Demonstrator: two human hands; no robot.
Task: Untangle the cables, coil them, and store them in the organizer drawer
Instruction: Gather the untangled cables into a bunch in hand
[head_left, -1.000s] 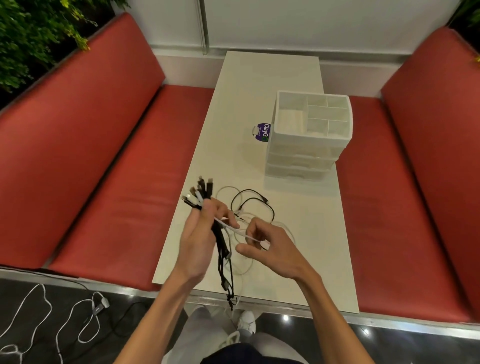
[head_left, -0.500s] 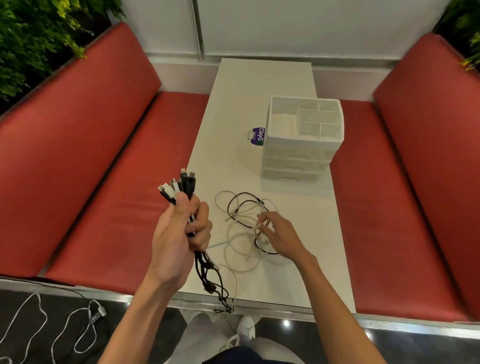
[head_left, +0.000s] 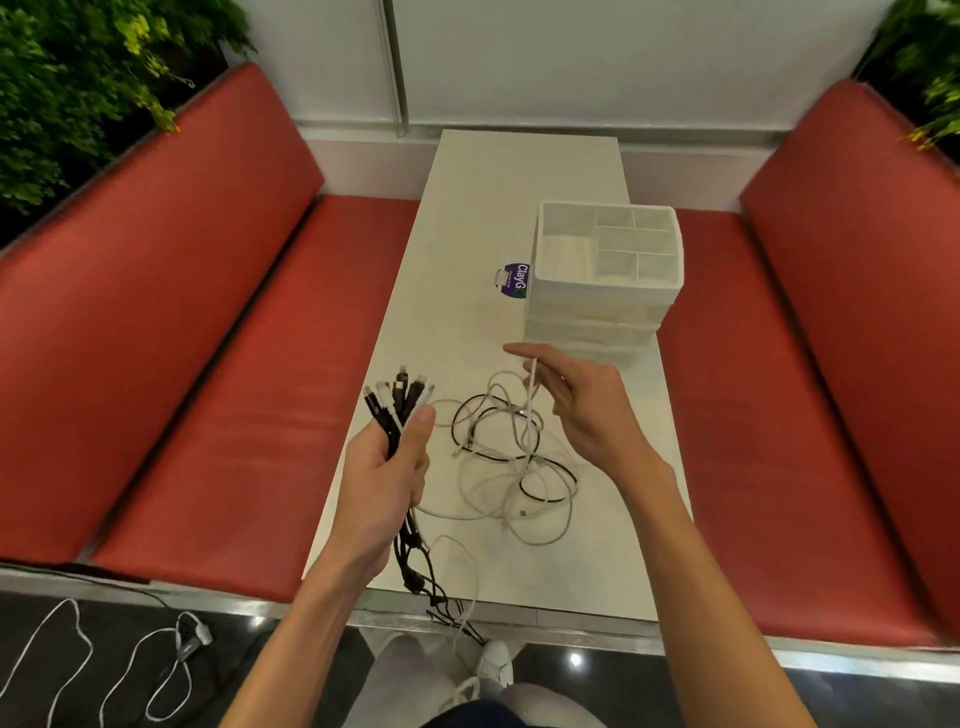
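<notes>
Black and white cable ends bunched in one fist, a single white lead lifted by the other hand.

Left hand (head_left: 387, 470) grips a bundle of cables (head_left: 399, 402), plugs fanned above the thumb and tails hanging past the near edge of the white table (head_left: 467, 208). Right hand (head_left: 589, 408) pinches a white cable (head_left: 530, 415) near its end, holding it up from the loose tangle (head_left: 498, 467) of black and white leads lying on the table between the hands. Beyond the tangle stands the white organizer (head_left: 602, 288), its drawers (head_left: 592, 325) closed. A purple tag (head_left: 514, 280) lies just beside its left wall.
</notes>
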